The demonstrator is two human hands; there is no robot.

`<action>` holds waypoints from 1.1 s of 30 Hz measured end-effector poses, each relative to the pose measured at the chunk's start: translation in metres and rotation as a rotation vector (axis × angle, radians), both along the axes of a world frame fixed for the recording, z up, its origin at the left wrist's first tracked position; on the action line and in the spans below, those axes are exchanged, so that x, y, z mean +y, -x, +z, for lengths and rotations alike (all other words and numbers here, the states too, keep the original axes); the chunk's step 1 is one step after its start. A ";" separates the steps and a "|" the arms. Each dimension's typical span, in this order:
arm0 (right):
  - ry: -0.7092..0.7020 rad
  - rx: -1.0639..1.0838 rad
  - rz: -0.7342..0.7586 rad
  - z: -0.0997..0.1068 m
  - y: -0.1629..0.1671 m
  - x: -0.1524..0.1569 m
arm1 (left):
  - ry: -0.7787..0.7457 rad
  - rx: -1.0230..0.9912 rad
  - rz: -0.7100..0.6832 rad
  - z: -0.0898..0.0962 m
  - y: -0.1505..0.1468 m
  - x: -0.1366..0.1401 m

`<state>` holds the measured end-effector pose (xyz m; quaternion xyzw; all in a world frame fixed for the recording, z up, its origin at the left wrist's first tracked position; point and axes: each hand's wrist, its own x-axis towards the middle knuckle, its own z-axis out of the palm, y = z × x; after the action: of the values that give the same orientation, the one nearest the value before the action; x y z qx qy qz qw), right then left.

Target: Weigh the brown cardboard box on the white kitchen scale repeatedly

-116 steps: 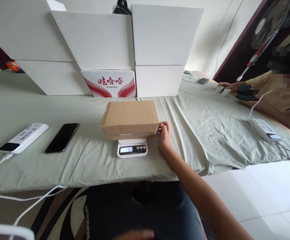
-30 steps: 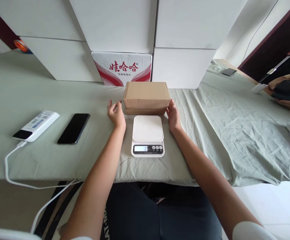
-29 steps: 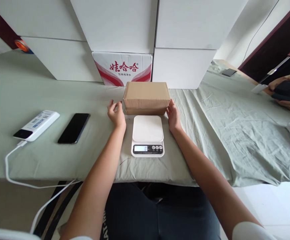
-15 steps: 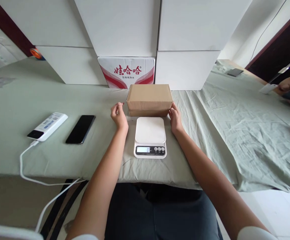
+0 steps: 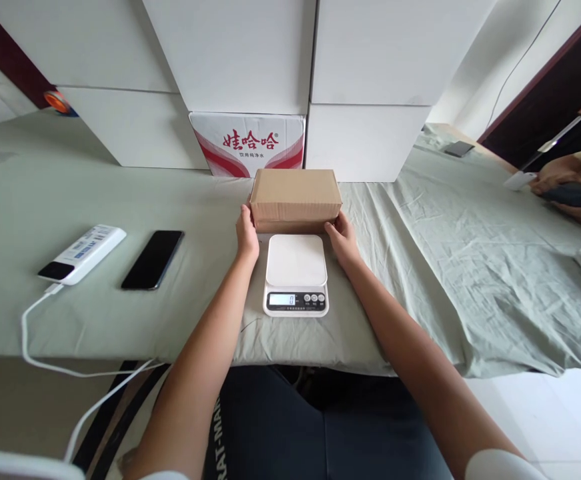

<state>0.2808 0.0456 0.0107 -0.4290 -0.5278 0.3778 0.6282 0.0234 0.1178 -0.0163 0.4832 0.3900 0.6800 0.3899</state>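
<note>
A brown cardboard box (image 5: 295, 193) rests on the cloth just behind a white digital kitchen scale (image 5: 297, 260). The scale's lit display reads 0, and its platform is bare. My left hand (image 5: 247, 233) is against the box's left side, thumb toward me and the other fingers mostly hidden behind the edge. On the opposite side, my right hand (image 5: 343, 237) grips the lower right corner, its thumb on the front face. Between them the two hands clasp the box, which still appears to sit on the table.
Left of the scale lie a black smartphone (image 5: 153, 260) and a white power bank (image 5: 83, 255) with a white cable (image 5: 24, 333). Behind the box stand a printed red-and-white carton (image 5: 250, 143) and large white boxes (image 5: 360, 140). Another person's hands (image 5: 570, 180) show at far right.
My left hand has moved in from beside the box and now touches its left side. My right hand's thumb has come round onto the front. The view has shifted slightly.
</note>
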 end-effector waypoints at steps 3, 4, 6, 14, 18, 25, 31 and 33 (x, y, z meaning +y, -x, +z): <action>0.004 0.023 -0.034 -0.004 -0.001 0.005 | 0.063 -0.056 0.017 0.000 -0.001 0.000; 0.003 0.025 -0.037 -0.005 -0.001 0.006 | 0.069 -0.054 0.019 0.002 -0.001 -0.001; -0.003 0.028 -0.041 -0.006 -0.002 0.007 | 0.066 -0.024 0.005 0.007 0.000 -0.006; -0.027 0.006 -0.053 -0.002 -0.001 0.005 | 0.009 0.109 -0.117 0.017 0.004 -0.012; -0.024 -0.009 -0.051 0.000 -0.002 0.004 | -0.012 0.101 -0.153 0.015 0.005 -0.007; -0.008 0.012 -0.076 0.001 -0.001 -0.001 | -0.008 0.120 -0.136 0.011 0.004 -0.006; -0.043 0.013 -0.059 0.011 0.000 -0.010 | -0.058 0.176 -0.083 0.021 0.001 -0.014; -0.050 0.035 -0.055 0.018 0.001 -0.016 | -0.063 0.188 -0.060 0.029 0.001 -0.019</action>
<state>0.2793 0.0299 0.0289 -0.4208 -0.5140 0.3543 0.6582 0.0219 0.0989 0.0124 0.5685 0.3885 0.6316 0.3562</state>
